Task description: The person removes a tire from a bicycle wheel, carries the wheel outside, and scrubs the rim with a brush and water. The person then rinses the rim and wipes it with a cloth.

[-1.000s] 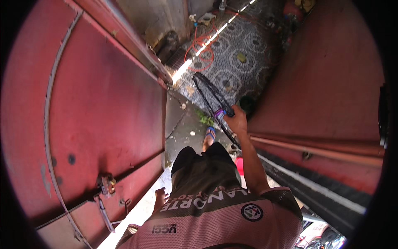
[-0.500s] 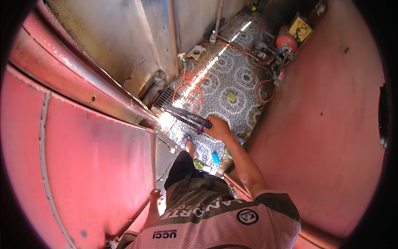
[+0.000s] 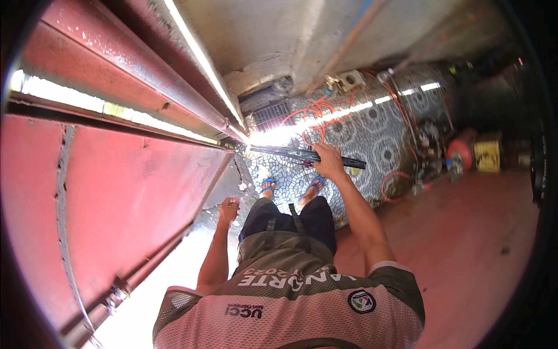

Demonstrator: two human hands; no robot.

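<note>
My right hand (image 3: pixel 329 161) is closed around the upper side of a black-tyred bicycle wheel (image 3: pixel 283 152), seen almost edge-on. A small purple part shows beneath it, near the hand. The wheel is held across in front of me above the patterned floor, its left end near the foot of the red metal gate frame (image 3: pixel 192 110). Lower left, my left hand (image 3: pixel 229 209) hangs beside the red gate panel (image 3: pixel 128 215), fingers curled in. Whether anything small lies in those fingers cannot be made out.
Orange hose (image 3: pixel 317 116) lies coiled beside a floor grate (image 3: pixel 272 115). At the right are a red tank (image 3: pixel 462 150), a yellow box (image 3: pixel 487 156) and assorted clutter. A red panel (image 3: pixel 465 232) runs along my right. Bright light enters at the lower left.
My body and view have turned, and the floor clutter now lies further right. The wheel looks flatter and longer. My left arm has come further into view; the right hand keeps its hold.
</note>
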